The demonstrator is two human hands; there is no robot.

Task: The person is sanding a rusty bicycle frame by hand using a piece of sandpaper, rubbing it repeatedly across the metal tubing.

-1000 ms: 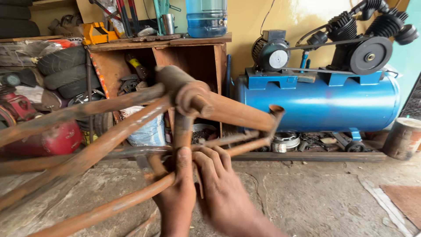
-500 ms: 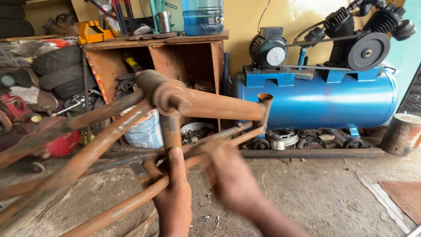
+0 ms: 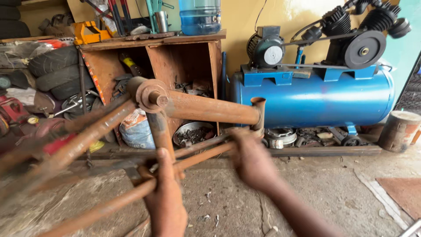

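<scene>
I see my left hand (image 3: 165, 199) clasped around a thin tube of the rusty bicycle frame (image 3: 193, 107), held above the concrete floor (image 3: 333, 193). My blurred right hand (image 3: 253, 160) grips its rear stays, before the blue air compressor (image 3: 315, 94).

Rust-brown bicycle frame (image 3: 206, 107), blue compressor tank (image 3: 315, 98), yellow wall (image 3: 239, 17), translucent blue water bottle (image 3: 199, 15).
</scene>
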